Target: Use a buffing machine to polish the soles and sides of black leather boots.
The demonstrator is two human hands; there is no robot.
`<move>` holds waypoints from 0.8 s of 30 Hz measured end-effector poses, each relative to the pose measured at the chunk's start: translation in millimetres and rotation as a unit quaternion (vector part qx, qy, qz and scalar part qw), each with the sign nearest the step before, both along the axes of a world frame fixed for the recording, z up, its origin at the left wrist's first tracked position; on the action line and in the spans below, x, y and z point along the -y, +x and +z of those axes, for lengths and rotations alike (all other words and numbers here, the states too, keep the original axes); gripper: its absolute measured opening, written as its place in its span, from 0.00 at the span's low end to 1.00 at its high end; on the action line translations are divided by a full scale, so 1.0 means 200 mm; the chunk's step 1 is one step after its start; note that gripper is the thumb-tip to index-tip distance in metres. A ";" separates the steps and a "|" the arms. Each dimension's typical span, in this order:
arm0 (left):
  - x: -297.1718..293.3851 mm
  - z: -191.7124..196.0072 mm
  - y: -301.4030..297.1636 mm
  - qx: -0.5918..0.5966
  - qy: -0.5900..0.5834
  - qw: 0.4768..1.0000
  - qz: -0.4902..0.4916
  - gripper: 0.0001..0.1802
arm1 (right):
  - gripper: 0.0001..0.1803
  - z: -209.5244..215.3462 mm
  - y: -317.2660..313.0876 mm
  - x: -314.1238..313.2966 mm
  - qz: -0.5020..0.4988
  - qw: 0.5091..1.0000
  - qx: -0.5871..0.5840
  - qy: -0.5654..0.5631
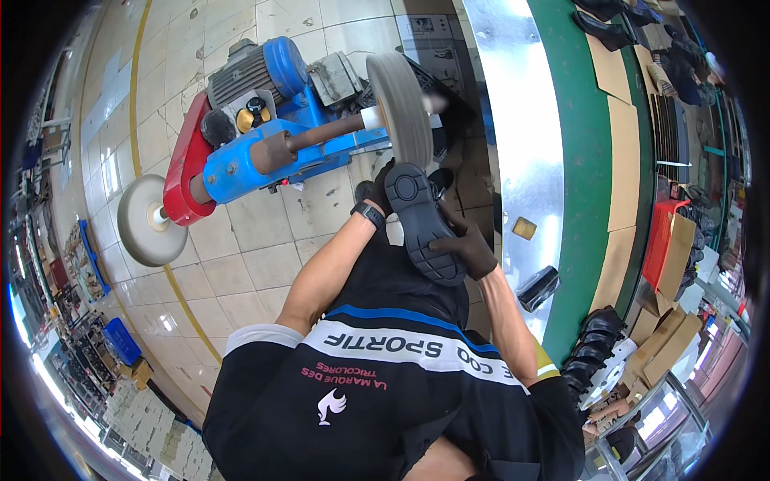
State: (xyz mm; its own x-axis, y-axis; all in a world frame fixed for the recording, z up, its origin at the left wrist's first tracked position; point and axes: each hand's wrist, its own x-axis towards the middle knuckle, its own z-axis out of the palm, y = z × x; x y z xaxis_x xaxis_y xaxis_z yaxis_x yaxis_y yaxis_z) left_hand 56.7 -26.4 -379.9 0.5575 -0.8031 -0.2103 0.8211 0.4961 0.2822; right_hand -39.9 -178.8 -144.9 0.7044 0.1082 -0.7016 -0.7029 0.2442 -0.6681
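Note:
A black shoe point(419, 218) is held between my hands in front of my body, its sole turned up. Its round-patterned end lies right at the lower edge of a grey buffing wheel point(401, 108); whether it touches, I cannot tell. My right hand point(472, 247), in a dark glove, is closed round the near end, thumb across the sole. At the far end, on the left side, my dark-gloved left hand point(383, 191) grips the shoe, its fingers mostly hidden. A watch point(369, 213) is on my left wrist.
The blue machine point(241, 170) with its motor point(261, 70) and red guard point(186, 164) stands ahead left. Its other wheel point(151, 220) is at the left. On the metal bench point(525, 104) to my right lie a yellowish block point(524, 228) and a black object point(538, 289).

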 end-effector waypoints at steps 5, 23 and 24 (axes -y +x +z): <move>0.01 0.70 0.15 -0.213 0.071 0.975 0.005 0.14 | 0.47 -0.06 -0.10 -0.05 -0.092 0.991 0.002 0.096; -0.16 0.48 0.29 -0.719 -0.429 -0.529 0.140 0.22 | 0.34 -0.36 0.01 -0.22 -0.389 0.778 -0.026 0.492; -0.20 0.47 0.27 -0.661 -0.345 -0.648 0.153 0.22 | 0.33 -0.29 -0.01 -0.23 -0.367 0.776 -0.029 0.512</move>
State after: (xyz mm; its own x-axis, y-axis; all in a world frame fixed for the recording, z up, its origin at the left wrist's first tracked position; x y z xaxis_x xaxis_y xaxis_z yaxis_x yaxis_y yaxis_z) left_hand 111.1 13.4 -285.7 0.4534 -0.8878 -0.0797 -0.3351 -0.2527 0.9077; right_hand -41.9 -133.7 -202.0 0.8103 0.2153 -0.5451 -0.1453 0.9748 0.1690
